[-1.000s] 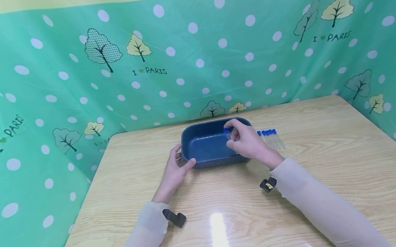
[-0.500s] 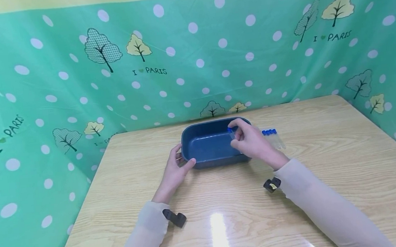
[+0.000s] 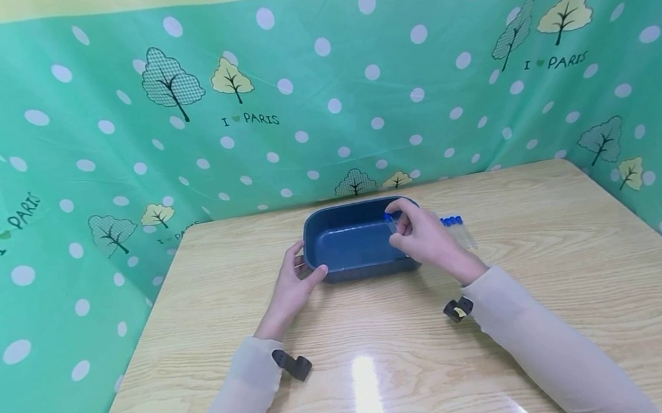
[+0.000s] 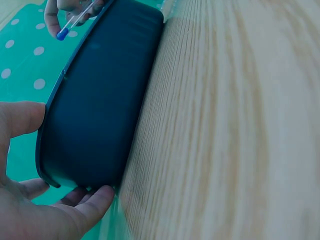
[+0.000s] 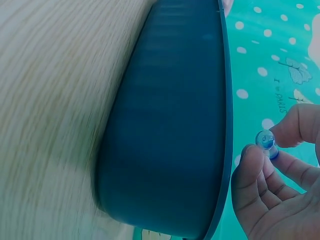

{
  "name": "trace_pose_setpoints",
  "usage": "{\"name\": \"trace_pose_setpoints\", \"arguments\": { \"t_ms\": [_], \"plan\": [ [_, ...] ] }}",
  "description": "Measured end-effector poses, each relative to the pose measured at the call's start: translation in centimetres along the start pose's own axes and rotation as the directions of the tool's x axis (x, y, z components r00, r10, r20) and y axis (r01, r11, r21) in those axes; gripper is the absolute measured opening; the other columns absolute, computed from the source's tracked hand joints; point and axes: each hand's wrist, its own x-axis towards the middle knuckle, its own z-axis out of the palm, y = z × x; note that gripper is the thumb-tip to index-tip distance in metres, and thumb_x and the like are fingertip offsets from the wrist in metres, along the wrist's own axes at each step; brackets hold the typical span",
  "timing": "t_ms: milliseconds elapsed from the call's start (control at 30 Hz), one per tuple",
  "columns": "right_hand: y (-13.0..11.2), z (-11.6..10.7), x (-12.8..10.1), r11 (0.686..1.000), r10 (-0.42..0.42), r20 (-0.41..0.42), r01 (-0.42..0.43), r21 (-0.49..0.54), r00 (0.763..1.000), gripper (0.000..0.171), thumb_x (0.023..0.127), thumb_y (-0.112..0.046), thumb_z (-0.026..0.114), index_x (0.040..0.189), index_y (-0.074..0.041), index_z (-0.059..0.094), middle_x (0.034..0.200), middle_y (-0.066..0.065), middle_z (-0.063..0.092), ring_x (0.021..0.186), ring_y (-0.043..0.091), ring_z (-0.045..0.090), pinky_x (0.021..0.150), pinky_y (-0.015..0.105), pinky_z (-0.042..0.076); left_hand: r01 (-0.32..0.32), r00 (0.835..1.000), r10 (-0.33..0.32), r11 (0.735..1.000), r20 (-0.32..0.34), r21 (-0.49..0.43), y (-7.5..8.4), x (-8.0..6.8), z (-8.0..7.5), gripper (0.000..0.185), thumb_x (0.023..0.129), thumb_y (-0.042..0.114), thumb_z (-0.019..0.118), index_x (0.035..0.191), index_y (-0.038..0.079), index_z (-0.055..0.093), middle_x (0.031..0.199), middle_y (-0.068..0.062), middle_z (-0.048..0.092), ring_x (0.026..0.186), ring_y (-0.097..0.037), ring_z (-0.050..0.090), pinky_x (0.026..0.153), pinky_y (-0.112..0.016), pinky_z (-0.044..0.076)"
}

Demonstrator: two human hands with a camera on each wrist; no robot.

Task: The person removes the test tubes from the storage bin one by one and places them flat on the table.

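In the left wrist view, the left hand (image 4: 35,200) held the near end of a dark blue tub (image 4: 100,105), thumb against the rim and fingers curled under the base. The tub sat on a pale wood-grain table (image 4: 240,130). At the far end, the fingers (image 4: 52,17) of the right hand pinched a clear tube with a blue cap (image 4: 70,26) above the rim. Green dotted cloth (image 4: 20,55) showed behind.

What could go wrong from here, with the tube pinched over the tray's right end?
The right hand pinches the blue-capped tube only with its fingertips; it might slip and fall outside the blue tray. The left hand grips just the tray's left corner, so a nudge could probably turn it. The spare tubes lie close beside the right hand and might get knocked.
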Motion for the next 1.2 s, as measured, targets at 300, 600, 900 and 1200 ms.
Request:
{"name": "trace_pose_setpoints", "arguments": {
  "t_ms": [300,600,900,1200],
  "plan": [
    [0.2,-0.3,0.0,1.000,0.002,-0.022,-0.003,-0.017,1.000,0.046,0.082,-0.009,0.060,0.127,-0.014,0.050,0.082,0.005,0.054,0.069,0.022,0.050,0.062,0.036,0.043,0.000,1.000,0.000,1.000,-0.003,0.015,-0.1,0.1,0.1,0.078,0.087,0.031,0.070,0.149,0.021,0.025,0.138,-0.019,0.041,0.128,-0.034,0.044,0.101,-0.049,0.041],
    [0.3,-0.8,-0.1,1.000,-0.007,-0.022,0.006,-0.023,1.000,0.047,0.083,-0.009,0.060,0.129,-0.014,0.049,0.082,0.005,0.054,0.070,0.022,0.050,0.062,0.036,0.044,0.011,1.000,-0.011,1.000,-0.002,0.010,0.0,0.0,0.0,0.077,0.087,0.029,0.070,0.149,0.021,0.025,0.138,-0.018,0.041,0.128,-0.033,0.044,0.101,-0.049,0.040],
    [0.6,-1.6,0.0,0.999,0.006,-0.030,-0.007,-0.032,1.000,0.048,0.083,-0.011,0.059,0.130,-0.013,0.049,0.083,0.006,0.054,0.072,0.023,0.051,0.064,0.036,0.044,0.002,1.000,-0.002,1.000,-0.002,0.016,0.0,0.1,0.1,0.076,0.087,0.028,0.070,0.149,0.021,0.025,0.138,-0.018,0.042,0.128,-0.034,0.044,0.101,-0.050,0.040],
    [1.1,-2.1,0.1,0.999,0.020,-0.055,-0.022,-0.037,0.998,0.047,0.082,-0.011,0.059,0.128,-0.012,0.051,0.082,0.006,0.055,0.070,0.022,0.051,0.061,0.035,0.044,0.001,1.000,-0.001,1.000,-0.005,0.014,0.0,0.1,0.0,0.077,0.087,0.030,0.070,0.149,0.021,0.025,0.137,-0.018,0.043,0.127,-0.033,0.045,0.101,-0.049,0.040]
  ]
}}
